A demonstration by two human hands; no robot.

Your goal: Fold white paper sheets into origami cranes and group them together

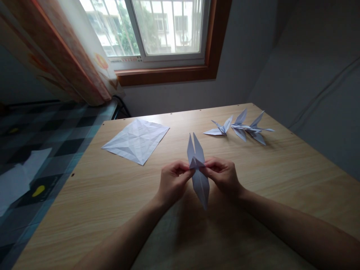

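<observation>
Above the wooden table (118, 210), a folded white paper (201, 183) is held up in front of me, its shape long and narrow. Two thin points stick up at its top, a wide flap hangs toward me below, and a small peak stands at its middle. My left hand (174, 180) pinches the left side of that middle between thumb and fingers. On the opposite side, my right hand (223, 174) grips it the same way. Behind my hands to the right lie several finished-looking paper cranes (222, 129), some overlapping.
A creased, unfolded paper sheet (137, 140) lies flat at the table's back left. Left of the table is a surface with a checkered cloth (70, 123), bearing loose white paper (17, 183). A curtain (62, 48) and a window (168, 28) are beyond.
</observation>
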